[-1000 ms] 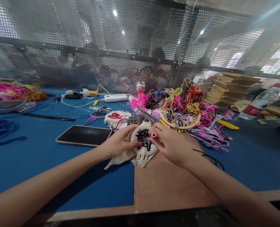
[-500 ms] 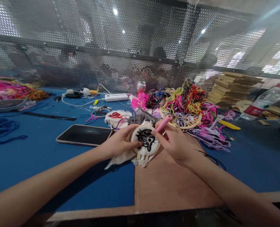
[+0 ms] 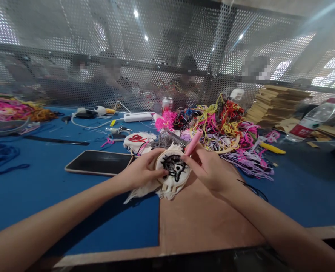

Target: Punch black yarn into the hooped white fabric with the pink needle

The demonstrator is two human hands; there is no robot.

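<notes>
A small round embroidery hoop (image 3: 173, 167) holds white cloth with a black stitched figure. It rests at the far edge of a brown board (image 3: 201, 219) on the blue table (image 3: 43, 189). My left hand (image 3: 140, 173) grips the hoop's left rim, thumb on the cloth. My right hand (image 3: 209, 168) is closed around a pink pen-like punch tool (image 3: 193, 142), its tip at the hoop's right side and its shaft slanting up and away.
A dark phone (image 3: 99, 162) lies left of the hoop. Behind it are a second hoop with red stitching (image 3: 137, 139), a heap of coloured yarn (image 3: 221, 124), a white power strip (image 3: 139, 117), stacked wooden boards (image 3: 277, 104), and a water bottle (image 3: 311, 121). A perforated metal screen stands at the back.
A second ago the pink tool pointed end-on over the cloth; my right hand has since tilted it so the shaft slants up. The left hand keeps its grip on the hoop.
</notes>
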